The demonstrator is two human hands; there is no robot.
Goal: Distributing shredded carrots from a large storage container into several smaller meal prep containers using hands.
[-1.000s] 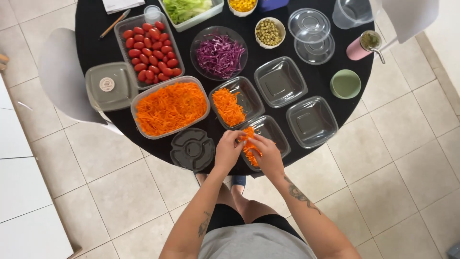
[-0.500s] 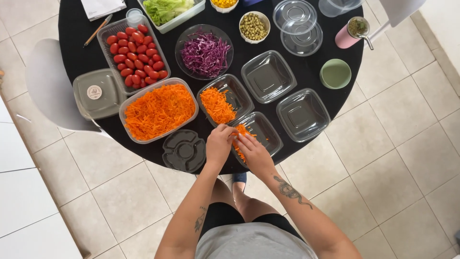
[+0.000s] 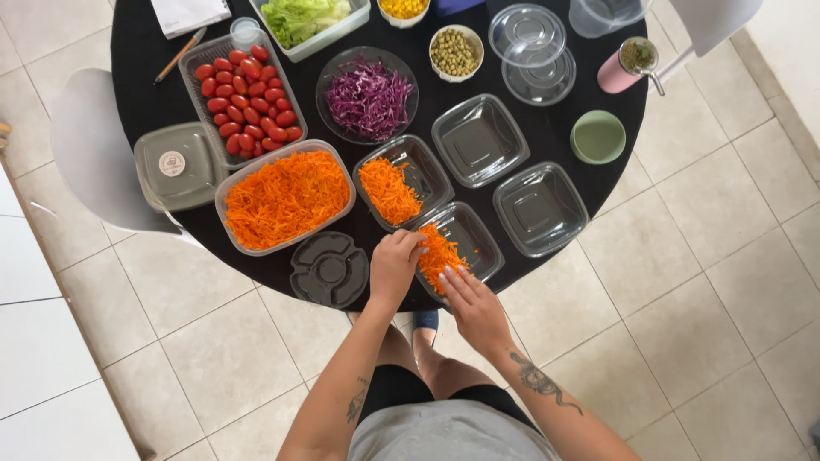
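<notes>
Both hands work at the near tray (image 3: 465,243), which sits at the table (image 3: 137,77) edge closest to the person. The left hand (image 3: 395,266) rests curled on its left rim, fingers bent over a heap of grated carrot (image 3: 440,250); the right hand (image 3: 471,300) lies flat just behind, fingertips touching the carrot. Whether either pinches any shreds, I cannot tell. Beyond this tray stand three more clear trays: one with carrot (image 3: 401,181), two empty (image 3: 478,141) (image 3: 540,207). Left of it lie a dark divided lid (image 3: 329,269) and a big carrot tub (image 3: 284,196). Farther off sit tomatoes (image 3: 248,94) and purple cabbage (image 3: 367,96).
</notes>
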